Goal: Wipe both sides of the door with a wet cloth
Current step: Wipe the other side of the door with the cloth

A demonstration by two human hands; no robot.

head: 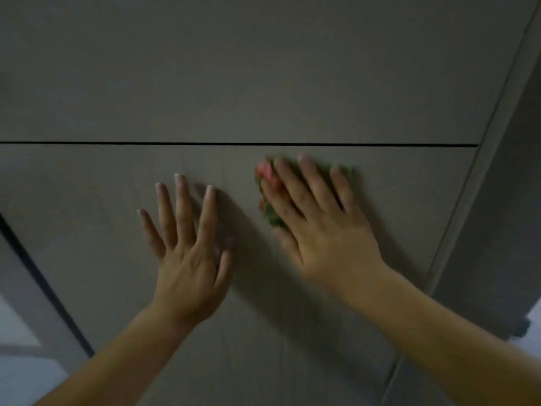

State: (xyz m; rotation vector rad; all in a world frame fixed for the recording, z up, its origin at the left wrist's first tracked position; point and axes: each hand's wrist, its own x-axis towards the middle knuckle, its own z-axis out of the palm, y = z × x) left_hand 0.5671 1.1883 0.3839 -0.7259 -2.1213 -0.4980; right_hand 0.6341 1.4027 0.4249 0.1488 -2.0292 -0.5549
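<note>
Plainly, the door [263, 68] is filling almost the whole view: a flat, matte, grey-brown panel with a faint grain, lying in dim light. A thin dark horizontal groove [146, 142] is running across it just beyond the fingertips.

The right hand [322, 230] is pressing a cloth [267, 174] flat against the door, a little below the groove and right of centre. Its fingers are lying straight and spread apart over the fabric, not curled round it. The cloth is looking soft and crumpled, green with a pink patch, and is peeking out at the left of the hand and past the fingertips; most of it is hiding under the palm. This hand is showing some blur.

The left hand [187, 259] is resting bare on the door, just to the left of the right one, palm flat, fingers straight and fanned, holding nothing. It is casting a soft shadow to its right.

At the far right, a smooth pale frame strip [480, 159] is slanting along the door's edge, with a darker wall [503, 230] beyond it. At the near left, a dark edge [44, 288] is bordering the panel, and a pale surface [17, 323] is showing past it.
</note>
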